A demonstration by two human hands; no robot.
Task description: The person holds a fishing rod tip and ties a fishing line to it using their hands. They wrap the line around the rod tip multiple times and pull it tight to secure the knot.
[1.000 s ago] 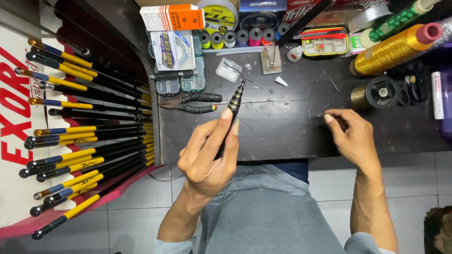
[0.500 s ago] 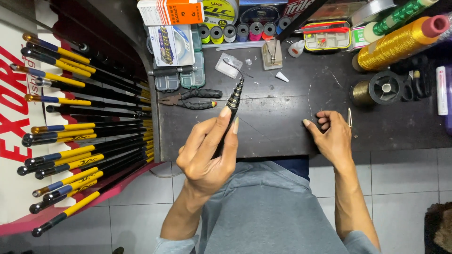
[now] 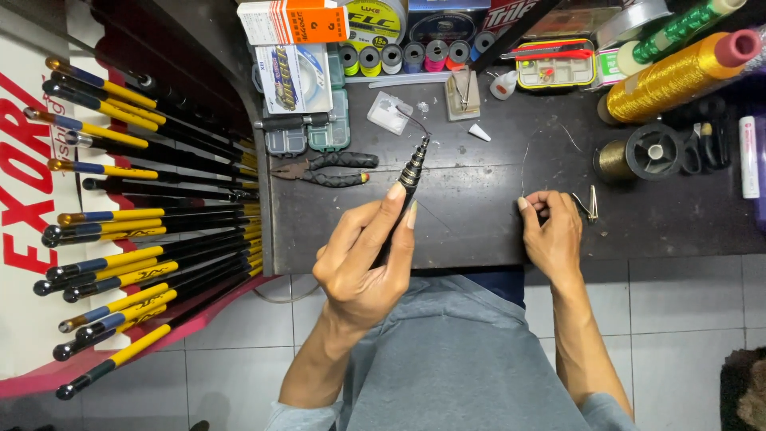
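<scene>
Your right hand (image 3: 550, 231) has drawn back toward you along the bench (image 3: 479, 231), fingers now pinched on a fine thread (image 3: 524, 164). Your left hand (image 3: 363, 267) stays closed around the telescopic rod (image 3: 411, 172), tip pointing away.

Your left hand (image 3: 363, 267) covers the lower part of the slim black rod section with ringed bands (image 3: 408, 177), so you cannot see where it ends. The thin pale thread (image 3: 524, 160) rising from your right hand (image 3: 550, 231) is too fine to follow to its far end, and the fingertips hide how the grip closes on it. The gold thread cone (image 3: 678, 76) and the boxes along the dark desk (image 3: 479, 215) are cut off by the top edge.
</scene>
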